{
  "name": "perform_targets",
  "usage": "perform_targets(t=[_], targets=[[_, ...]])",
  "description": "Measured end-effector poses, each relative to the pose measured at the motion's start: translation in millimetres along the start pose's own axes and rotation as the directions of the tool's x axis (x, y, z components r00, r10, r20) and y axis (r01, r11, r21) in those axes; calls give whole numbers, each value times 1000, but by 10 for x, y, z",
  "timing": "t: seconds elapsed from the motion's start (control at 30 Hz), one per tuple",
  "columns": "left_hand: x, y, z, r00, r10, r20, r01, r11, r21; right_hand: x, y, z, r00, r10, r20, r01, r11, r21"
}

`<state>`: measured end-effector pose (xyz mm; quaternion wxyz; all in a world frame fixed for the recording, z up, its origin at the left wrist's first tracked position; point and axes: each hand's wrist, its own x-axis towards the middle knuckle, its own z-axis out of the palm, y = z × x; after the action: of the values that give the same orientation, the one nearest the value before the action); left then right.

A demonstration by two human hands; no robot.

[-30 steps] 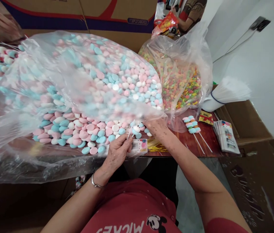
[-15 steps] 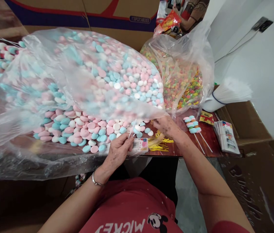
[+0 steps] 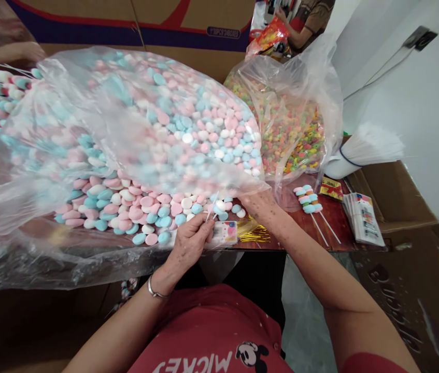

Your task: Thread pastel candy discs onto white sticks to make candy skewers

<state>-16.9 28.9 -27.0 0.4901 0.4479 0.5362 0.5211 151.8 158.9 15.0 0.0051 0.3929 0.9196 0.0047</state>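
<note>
My left hand (image 3: 190,241) was closed, thumb pressed to curled fingers, pinching thin white sticks (image 3: 208,214) whose upper ends rose among pale sweets; I could not tell whether any were threaded on them. My right hand (image 3: 258,204) reached under the edge of a large, clear plastic bag (image 3: 188,176), its fingers hidden, so I could not tell how open it was or whether it held anything.

Just beside my left hand lay a printed card with coloured spots (image 3: 227,231), and below my right wrist, a scatter of shiny gold twist ties (image 3: 256,234). Smooth pink, blue and white oval sweets (image 3: 136,210) spread leftward across the reddish-brown bench (image 3: 291,235), while more filled the bag behind.

To the right were sweet-laden skewers (image 3: 308,199), a small red-and-gold packet (image 3: 331,188) and a stack of printed packets (image 3: 363,218). Behind those sat a clear bag of small multicoloured ring sweets (image 3: 293,129). At far left, near a co-worker's hand (image 3: 30,52), more loaded skewers (image 3: 5,90) lay piled.
</note>
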Motion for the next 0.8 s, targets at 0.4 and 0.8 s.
perform_targets(t=[0.4,0.8], targets=[[21,52,16,994,30,107,-50,980,192,-257,-55,124,869,486,90,-73,-53,996],[36,36,26,995,-4,100,-17,978,206,-313,-164,90,889,456,55,-9,-101,995]])
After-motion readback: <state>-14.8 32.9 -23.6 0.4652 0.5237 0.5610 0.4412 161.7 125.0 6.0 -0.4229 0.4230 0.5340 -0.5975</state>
